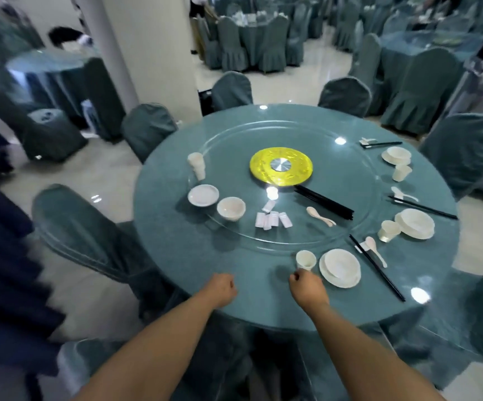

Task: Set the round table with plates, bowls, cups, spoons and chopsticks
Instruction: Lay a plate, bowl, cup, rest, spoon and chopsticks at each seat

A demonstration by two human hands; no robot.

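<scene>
Hovering at the round table (176, 256) near edge, our left hand (223, 287) is curled, holding nothing; whether our right hand (306, 286) grips the cup (306, 260) is unclear.

- No text, label, brand, number or sign is showing clearly enough to read.
- The yellow disc (281, 168) at the table's middle is bearing raised markings, too blurred to read.

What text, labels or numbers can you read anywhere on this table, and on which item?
None legible.
Yellow disc at the turntable's centre: raised markings, too blurred to read.
White packets on the glass turntable: no print I can make out.
Plates, bowls and cups: plain white.
</scene>
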